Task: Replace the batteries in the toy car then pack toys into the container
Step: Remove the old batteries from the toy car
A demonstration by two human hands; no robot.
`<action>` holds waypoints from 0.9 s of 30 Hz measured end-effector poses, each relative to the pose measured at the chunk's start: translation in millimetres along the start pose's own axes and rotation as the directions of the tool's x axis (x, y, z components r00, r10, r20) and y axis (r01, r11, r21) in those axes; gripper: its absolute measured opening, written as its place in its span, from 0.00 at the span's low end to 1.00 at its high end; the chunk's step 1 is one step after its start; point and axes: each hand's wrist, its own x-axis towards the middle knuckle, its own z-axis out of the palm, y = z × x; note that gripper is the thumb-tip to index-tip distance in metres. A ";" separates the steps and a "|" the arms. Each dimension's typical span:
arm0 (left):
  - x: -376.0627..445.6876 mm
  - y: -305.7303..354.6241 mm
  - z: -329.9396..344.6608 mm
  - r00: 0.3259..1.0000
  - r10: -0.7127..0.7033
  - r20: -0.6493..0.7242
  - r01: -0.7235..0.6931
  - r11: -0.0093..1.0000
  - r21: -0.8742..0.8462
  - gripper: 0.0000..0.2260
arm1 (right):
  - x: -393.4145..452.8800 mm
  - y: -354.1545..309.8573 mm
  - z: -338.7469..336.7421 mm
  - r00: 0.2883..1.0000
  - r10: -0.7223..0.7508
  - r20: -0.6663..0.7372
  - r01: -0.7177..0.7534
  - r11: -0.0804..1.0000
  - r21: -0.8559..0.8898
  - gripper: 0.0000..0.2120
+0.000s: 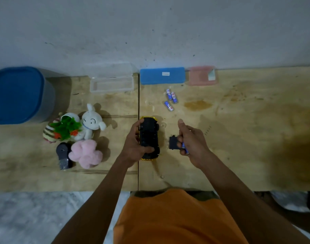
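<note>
Left hand (pixel 133 147) grips the upturned toy car (pixel 149 138) at the table (pixel 238 155) centre; right hand (pixel 191 143) clutches a battery (pixel 185 148) beside the black cover (pixel 173 142). Three batteries (pixel 171 99) lie beyond. Soft toys (pixel 76 134) cluster left, near a lidded blue tub (pixel 18 95) and empty clear box (pixel 112 84). Open board lies right.

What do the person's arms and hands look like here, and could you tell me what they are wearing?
Both arms are bare from the bottom of the picture to the wrist, with no sleeves in view. The left hand and the right hand wear no gloves, and I can see no rings, watch or bracelets. An orange shirt covers the body below.
</note>
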 end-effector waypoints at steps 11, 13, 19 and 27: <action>-1.0 -1.7 -9.0 1.000 0.017 -0.004 -0.014 0.948 0.317 0.55 | 8.0 -3.0 -12.7 0.999 0.040 0.004 -0.040 0.999 -0.003 0.20; 4.1 -9.9 -13.0 1.000 0.007 0.011 -0.010 0.936 0.351 0.56 | 2.7 -0.9 -15.0 0.998 0.041 -0.040 -0.040 0.999 0.027 0.20; 2.5 -3.9 -17.0 0.999 -0.008 0.046 -0.011 0.919 0.395 0.56 | -9.1 -0.8 -28.8 0.988 -0.007 -0.152 0.023 0.994 0.104 0.17; 5.5 51.0 23.1 0.906 0.306 -0.294 -0.151 0.880 0.451 0.35 | 29.5 -36.9 -74.7 0.973 -0.055 -0.225 0.076 0.993 0.090 0.08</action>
